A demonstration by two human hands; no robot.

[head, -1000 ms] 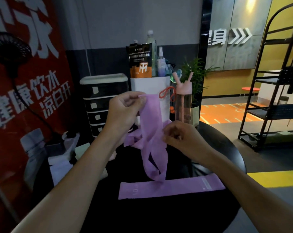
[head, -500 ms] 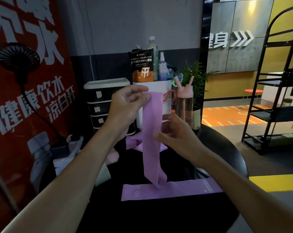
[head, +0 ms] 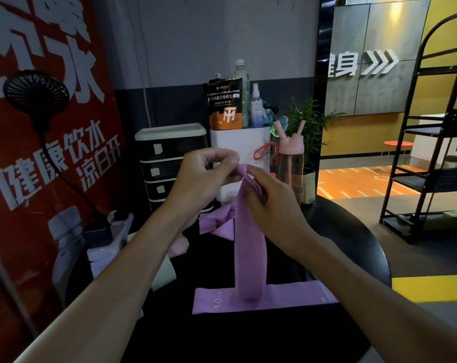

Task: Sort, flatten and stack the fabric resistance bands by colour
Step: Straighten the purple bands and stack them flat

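The left hand (head: 203, 174) and right hand (head: 272, 203) pinch the top of the hanging band (head: 249, 258), held high, likely so it drops straight. Its end seems to touch the flat band (head: 287, 297), probably the stack's base.

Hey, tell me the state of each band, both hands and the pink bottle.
Hanging band: held upright, top end pinched by both hands.
Flat band: flattened, lying on the table.
Band pile: crumpled, unsorted.
Left hand: pinching the hanging band's top.
Right hand: pinching it just below.
Pink bottle: upright.
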